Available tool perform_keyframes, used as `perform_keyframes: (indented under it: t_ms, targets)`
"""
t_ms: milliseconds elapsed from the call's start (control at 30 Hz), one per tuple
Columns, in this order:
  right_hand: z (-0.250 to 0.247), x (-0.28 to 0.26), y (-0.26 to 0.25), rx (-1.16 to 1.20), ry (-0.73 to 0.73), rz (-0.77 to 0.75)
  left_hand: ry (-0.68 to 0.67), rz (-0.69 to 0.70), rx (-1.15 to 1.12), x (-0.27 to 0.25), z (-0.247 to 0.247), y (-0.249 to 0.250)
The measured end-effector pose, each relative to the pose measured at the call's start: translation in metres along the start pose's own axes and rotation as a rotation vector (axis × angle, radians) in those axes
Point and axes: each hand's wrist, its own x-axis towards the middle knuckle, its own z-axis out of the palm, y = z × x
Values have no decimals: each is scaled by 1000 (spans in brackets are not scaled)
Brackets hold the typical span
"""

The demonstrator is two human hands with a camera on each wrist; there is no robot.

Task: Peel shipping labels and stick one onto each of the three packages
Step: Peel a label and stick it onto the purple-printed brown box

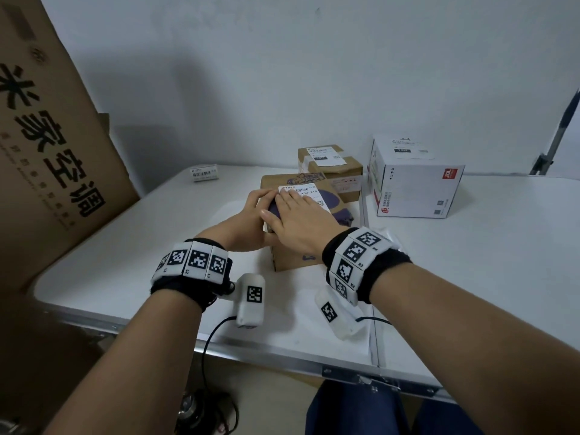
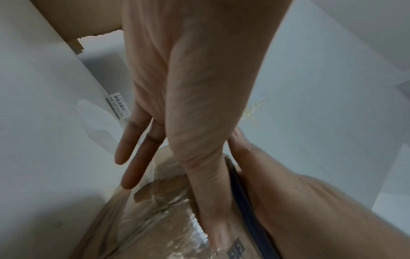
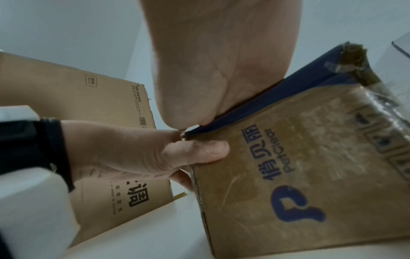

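A brown box with purple print (image 1: 298,260) stands mid-table, a white shipping label (image 1: 309,192) on its top. My right hand (image 1: 292,215) lies flat on that label, fingers straight, pressing down. My left hand (image 1: 251,215) clasps the box's near left corner, with the fingers over the top edge and the thumb on the front face (image 3: 199,150). Behind it are a smaller brown box (image 1: 332,180) and a white box (image 1: 417,189), each with a label on top. A strip of spare labels (image 1: 205,172) lies at the back left.
A large cardboard carton (image 1: 47,136) leans along the table's left side. A tripod leg (image 1: 561,130) stands at the far right. The white table (image 1: 470,262) has a seam running front to back beside the brown box, and a metal front edge.
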Motion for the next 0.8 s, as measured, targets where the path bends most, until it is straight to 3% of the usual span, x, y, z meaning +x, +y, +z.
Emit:
perform_keyframes:
  t_ms: [400, 800]
  targets:
    - [2, -33, 9, -32, 46, -133, -14, -5, 86, -1, -3, 0]
    - [-10, -68, 45, -84, 6, -103, -15, -91, -46, -5, -7, 13]
